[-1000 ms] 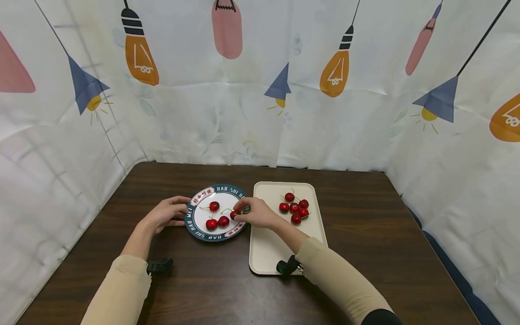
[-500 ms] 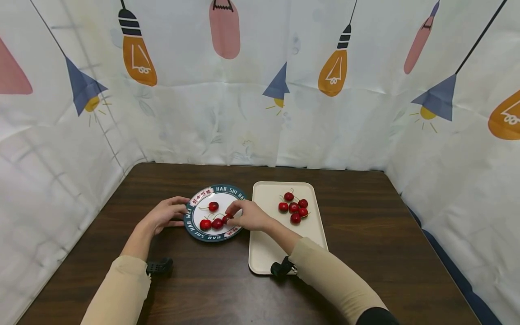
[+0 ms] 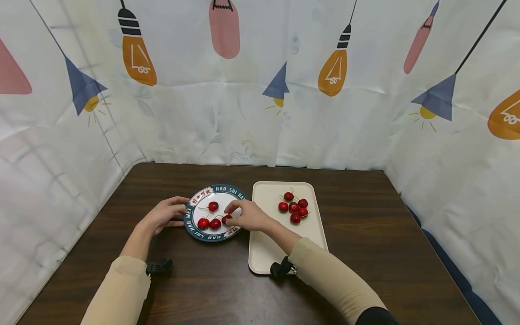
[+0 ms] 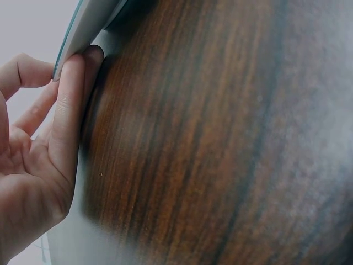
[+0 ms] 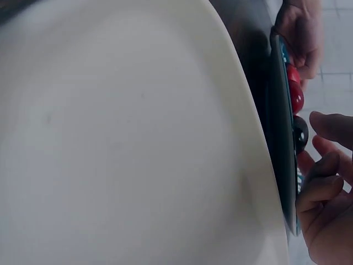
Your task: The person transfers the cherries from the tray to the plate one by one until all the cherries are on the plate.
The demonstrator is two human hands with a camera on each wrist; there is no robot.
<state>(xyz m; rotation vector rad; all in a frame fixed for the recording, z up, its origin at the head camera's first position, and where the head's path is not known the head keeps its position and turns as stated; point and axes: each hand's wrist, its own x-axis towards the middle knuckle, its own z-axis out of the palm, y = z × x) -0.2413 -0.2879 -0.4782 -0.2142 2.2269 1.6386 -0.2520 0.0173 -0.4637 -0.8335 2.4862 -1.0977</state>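
Observation:
A round plate (image 3: 197,231) with a blue-green lettered rim bears several red cherries with stems. My left hand (image 3: 167,214) grips its left edge. In the left wrist view, the thumb lies on one face of the plate (image 4: 83,41) and fingers reach beneath it. Over the plate's right side is my right hand (image 3: 253,216), its thumb and fingertips around a cherry (image 3: 226,219). That cherry sits at the right end of a row with another cherry (image 3: 215,224) and a leftmost cherry (image 3: 203,224). Behind the row lies a separate cherry (image 3: 213,206).
A cream rectangular tray (image 3: 264,253) stands right beside the plate, with several cherries (image 3: 294,207) grouped in its far half. My right forearm crosses over this tray. Both rest on a dark wooden table (image 3: 365,234), and a printed curtain (image 3: 243,122) hangs behind it.
My right hand has moved left over the plate with its cherry, and the two front cherries have shifted left along with it. My left hand stays at the plate's edge.

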